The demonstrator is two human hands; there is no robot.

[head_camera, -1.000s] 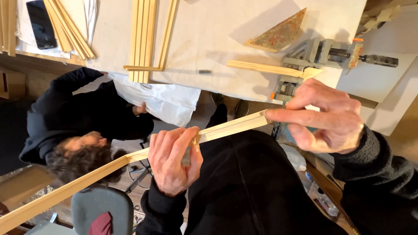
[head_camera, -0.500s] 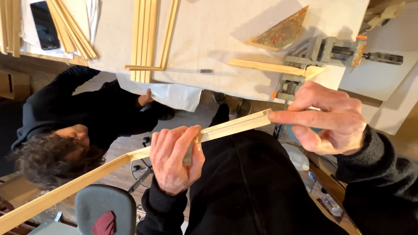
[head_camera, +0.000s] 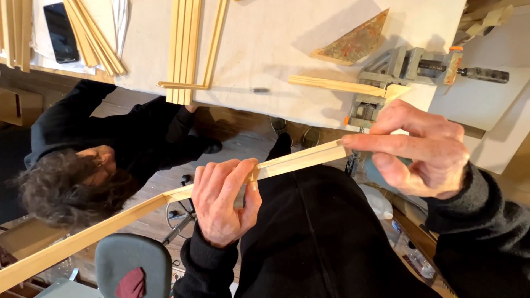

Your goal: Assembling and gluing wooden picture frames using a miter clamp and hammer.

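I held a long, pale wooden moulding strip across my lap, running from the lower left corner up toward the right. My left hand was wrapped around its middle, fingers curled over the top edge and the thumb pressed against the near face, so the strip was gripped firmly there. My right hand pinched the strip's upper end between the outstretched forefinger and thumb, the other fingers folded loosely behind.

Beyond my hands lay the workbench, covered in a whitish sheet. A grey metal corner clamp sat at its near right edge with a short mitred piece of moulding caught in it, and a triangular offcut with a mottled face lay just behind. Further left, a bundle of like strips stood side by side on the bench, with one short stick laid across their near ends. Another loose fan of sticks rested at the far left beside a dark phone.

Another person in a black sleeve bent low beside the bench, near the bundle. A grey chair back showed below my left hand.
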